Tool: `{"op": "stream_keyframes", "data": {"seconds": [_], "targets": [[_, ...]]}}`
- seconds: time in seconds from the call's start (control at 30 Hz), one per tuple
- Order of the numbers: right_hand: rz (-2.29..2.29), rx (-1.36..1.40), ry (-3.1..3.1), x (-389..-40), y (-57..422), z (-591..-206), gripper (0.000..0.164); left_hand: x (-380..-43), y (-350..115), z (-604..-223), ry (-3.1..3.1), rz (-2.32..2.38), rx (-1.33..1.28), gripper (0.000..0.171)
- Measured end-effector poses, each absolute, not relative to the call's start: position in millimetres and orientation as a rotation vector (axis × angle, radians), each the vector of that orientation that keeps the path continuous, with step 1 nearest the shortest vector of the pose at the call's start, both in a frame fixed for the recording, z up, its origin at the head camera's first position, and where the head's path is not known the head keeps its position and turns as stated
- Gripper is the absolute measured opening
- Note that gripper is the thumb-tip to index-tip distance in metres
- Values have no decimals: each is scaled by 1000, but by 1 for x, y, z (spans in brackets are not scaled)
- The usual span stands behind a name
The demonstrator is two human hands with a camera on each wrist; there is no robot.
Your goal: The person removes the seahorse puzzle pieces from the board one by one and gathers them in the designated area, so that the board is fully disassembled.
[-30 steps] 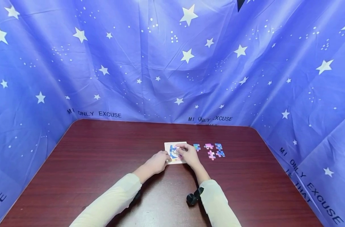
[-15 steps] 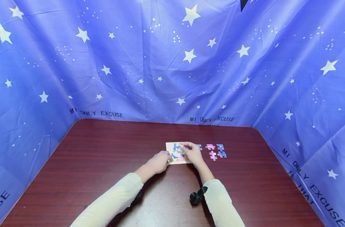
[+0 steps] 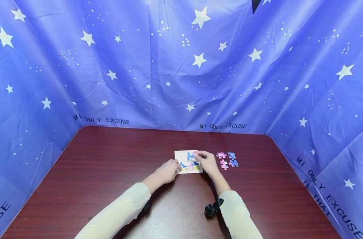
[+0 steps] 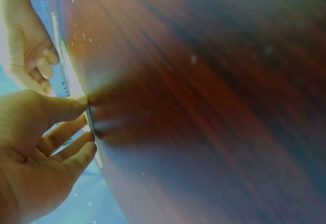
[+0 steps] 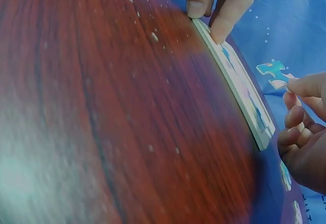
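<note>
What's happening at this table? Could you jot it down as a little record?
Left hand: holds the left edge of the tray
Right hand: pinches a puzzle piece over the tray
Tray: white, coloured shapes along its near side
Loose pieces: at least four, pink and blue, right of the tray
Table: dark red-brown
Backdrop: blue cloth, white stars

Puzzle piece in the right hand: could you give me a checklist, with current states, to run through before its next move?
1. Puzzle piece pinched in the right hand's grip: ok.
2. Puzzle piece apart from the tray, free to shift: ok, by the right wrist view.
3. Tray steadied: ok, the left hand holds its edge.
4. Puzzle piece fully visible: not ok, the right hand covers part of it.
5. Puzzle piece turned to match its neighbours: cannot tell.
6. Four loose pieces off the tray: ok, on the table.
</note>
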State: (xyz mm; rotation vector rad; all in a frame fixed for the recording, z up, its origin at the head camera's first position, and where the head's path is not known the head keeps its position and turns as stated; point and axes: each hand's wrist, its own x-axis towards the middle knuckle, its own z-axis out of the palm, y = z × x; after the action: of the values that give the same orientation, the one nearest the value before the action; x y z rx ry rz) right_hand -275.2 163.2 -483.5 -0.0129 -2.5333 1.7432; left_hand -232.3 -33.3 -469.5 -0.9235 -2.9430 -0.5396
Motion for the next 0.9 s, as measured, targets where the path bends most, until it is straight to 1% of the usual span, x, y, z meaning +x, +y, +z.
{"op": "stream_keyframes", "data": {"seconds": [0.3,0.57,0.9], "targets": [[1685,-31,-2575,-274,178,-486,18,-233,-34,-472,-2901,-505,-961,16],[1641,-52,-2620,-271,190,-484,19,-235,-33,-474,-2905,-481,-951,17],[1588,-9,-2635,-270,204,-485,17,-234,-32,-474,-2953,-464,-921,17]]}}
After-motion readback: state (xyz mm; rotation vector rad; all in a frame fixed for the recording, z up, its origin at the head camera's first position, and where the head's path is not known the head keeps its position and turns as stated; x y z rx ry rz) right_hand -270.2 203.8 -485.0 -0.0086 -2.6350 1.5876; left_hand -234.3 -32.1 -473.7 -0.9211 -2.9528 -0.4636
